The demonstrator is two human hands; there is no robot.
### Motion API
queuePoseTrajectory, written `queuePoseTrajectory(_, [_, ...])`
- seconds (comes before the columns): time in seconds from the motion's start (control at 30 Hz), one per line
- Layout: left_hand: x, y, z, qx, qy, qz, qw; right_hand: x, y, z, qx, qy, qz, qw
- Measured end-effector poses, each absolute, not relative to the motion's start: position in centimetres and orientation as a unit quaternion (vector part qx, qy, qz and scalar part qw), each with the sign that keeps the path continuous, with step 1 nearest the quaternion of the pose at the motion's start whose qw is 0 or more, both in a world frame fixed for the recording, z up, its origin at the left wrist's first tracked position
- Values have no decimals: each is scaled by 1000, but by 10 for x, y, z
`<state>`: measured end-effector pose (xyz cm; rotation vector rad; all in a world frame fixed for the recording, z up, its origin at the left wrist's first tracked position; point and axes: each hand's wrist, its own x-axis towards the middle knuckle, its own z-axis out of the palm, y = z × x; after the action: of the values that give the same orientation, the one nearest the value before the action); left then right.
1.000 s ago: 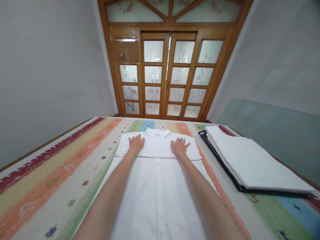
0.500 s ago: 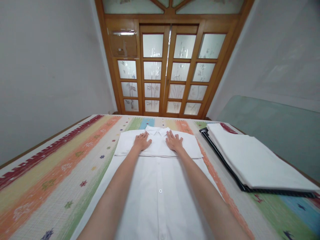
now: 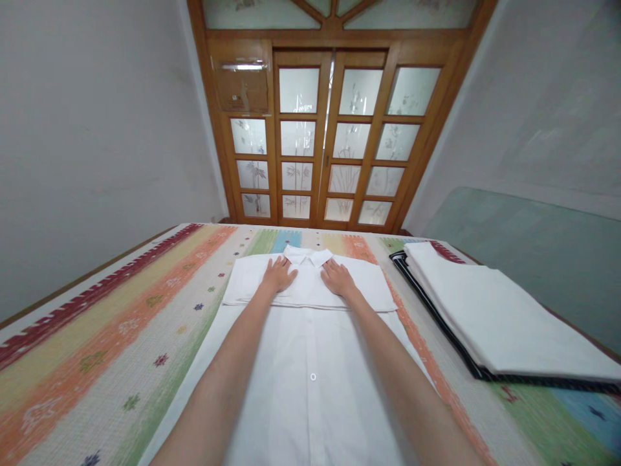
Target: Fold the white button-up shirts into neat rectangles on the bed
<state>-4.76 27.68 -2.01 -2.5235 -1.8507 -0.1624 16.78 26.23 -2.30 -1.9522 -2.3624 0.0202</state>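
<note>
A white button-up shirt (image 3: 311, 346) lies front up on the patterned cover, its collar (image 3: 306, 257) at the far end. Across its upper part runs a layered white band of cloth with a straight lower edge. My left hand (image 3: 279, 274) rests flat on this band, fingers stretched toward the left side of the collar and thumb apart. On the other side, my right hand (image 3: 338, 278) lies on the cloth with its fingertips at the collar's right edge. Whether any fingertips are tucked under the collar, I cannot tell.
To the right lies a folded white garment (image 3: 490, 310) on top of a black striped one (image 3: 436, 327). The striped, multicoloured cover (image 3: 145, 323) spreads beneath everything. A pale green board (image 3: 524, 239) stands along the right wall. Wooden glass-paned doors (image 3: 323, 136) are at the back.
My right hand's fingers have drawn closer together at the collar's edge. My left hand has shifted very slightly to the right. The shirt lies as before.
</note>
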Motion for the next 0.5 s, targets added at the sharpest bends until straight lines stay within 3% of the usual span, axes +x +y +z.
queuePoseTrajectory(0.5, [-70,291,-23,-777,-627,-19,-46,190,265,-24,-708,-703,59,23])
